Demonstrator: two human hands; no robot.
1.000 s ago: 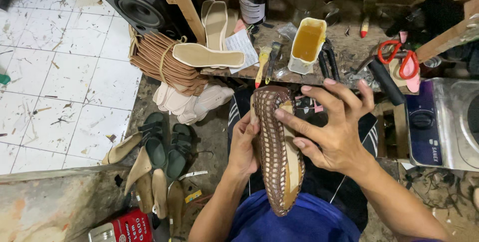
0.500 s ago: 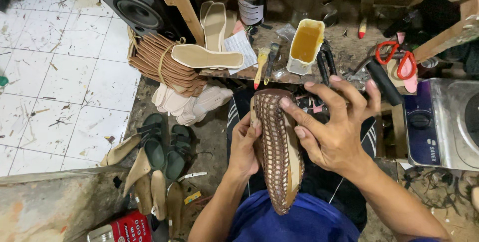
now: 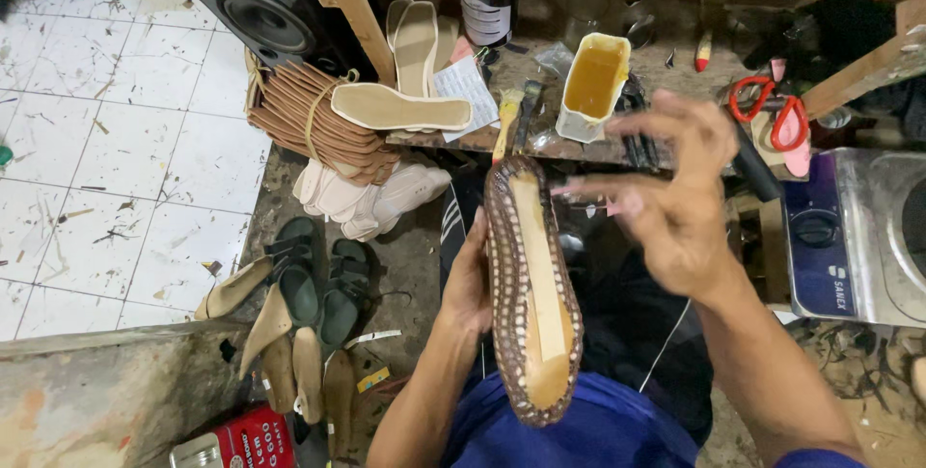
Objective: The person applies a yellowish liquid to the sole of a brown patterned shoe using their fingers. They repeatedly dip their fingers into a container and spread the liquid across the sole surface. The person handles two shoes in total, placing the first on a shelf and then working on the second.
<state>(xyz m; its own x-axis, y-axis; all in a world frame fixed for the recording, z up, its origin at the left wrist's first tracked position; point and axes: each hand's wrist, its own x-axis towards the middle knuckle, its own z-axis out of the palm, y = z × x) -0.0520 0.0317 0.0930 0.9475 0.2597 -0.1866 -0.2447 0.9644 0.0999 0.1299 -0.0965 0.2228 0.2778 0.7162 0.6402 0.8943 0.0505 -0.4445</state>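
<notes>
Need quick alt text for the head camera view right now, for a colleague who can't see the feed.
A person's left hand holds a brown patterned shoe upper sole-side up over their lap, its tan insole showing, while the right hand hovers open just right of it, blurred. Ahead, a cluttered workbench carries a tub of yellow glue, loose insoles and red scissors; green sandals lie on the floor.

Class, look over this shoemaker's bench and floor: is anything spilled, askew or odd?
Loose soles lie scattered on the floor beside the dark sandals. The yellow glue tub sits tilted at the bench edge, though nothing has visibly spilled.
</notes>
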